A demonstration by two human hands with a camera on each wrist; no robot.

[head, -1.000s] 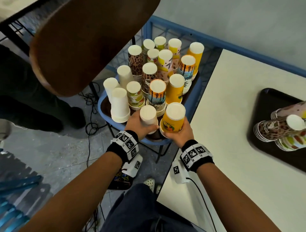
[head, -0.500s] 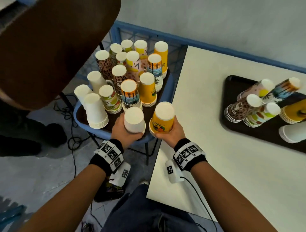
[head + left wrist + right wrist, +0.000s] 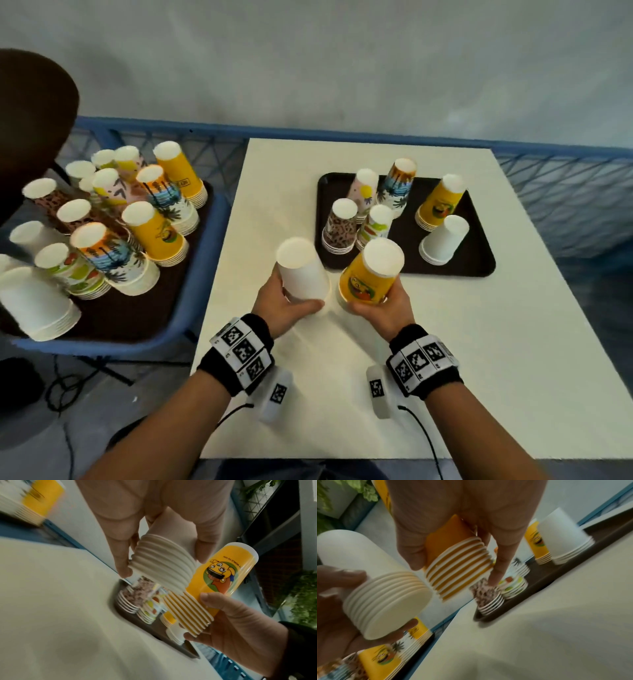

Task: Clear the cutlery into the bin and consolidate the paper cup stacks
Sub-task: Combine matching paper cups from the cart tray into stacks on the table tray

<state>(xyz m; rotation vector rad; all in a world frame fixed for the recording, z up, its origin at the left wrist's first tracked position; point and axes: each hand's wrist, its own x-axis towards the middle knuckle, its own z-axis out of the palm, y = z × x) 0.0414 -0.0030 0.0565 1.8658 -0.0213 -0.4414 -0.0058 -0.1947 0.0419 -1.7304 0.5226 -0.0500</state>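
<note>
My left hand (image 3: 286, 305) grips a stack of upside-down white paper cups (image 3: 301, 270) (image 3: 164, 566) (image 3: 385, 601), held above the white table (image 3: 445, 342). Beside it my right hand (image 3: 380, 305) grips a yellow cartoon-print cup stack (image 3: 371, 274) (image 3: 214, 592) (image 3: 458, 566), also bottoms up. Both stacks hover just in front of the dark tray (image 3: 479, 267) on the table, which holds several short cup stacks: leopard print (image 3: 340, 226), fruit print (image 3: 375, 226), yellow (image 3: 442, 202), white (image 3: 443, 240). No cutlery or bin shows.
To the left, a blue crate (image 3: 191, 308) on a stand holds a dark tray with several taller cup stacks (image 3: 150, 226). A brown chair back (image 3: 30, 130) rises at far left. A blue mesh railing (image 3: 565, 192) runs behind the table.
Both hands lifted their cup stacks out of the blue crate and carried them rightward over the table, toward the dark tray. My view swung right with them.
</note>
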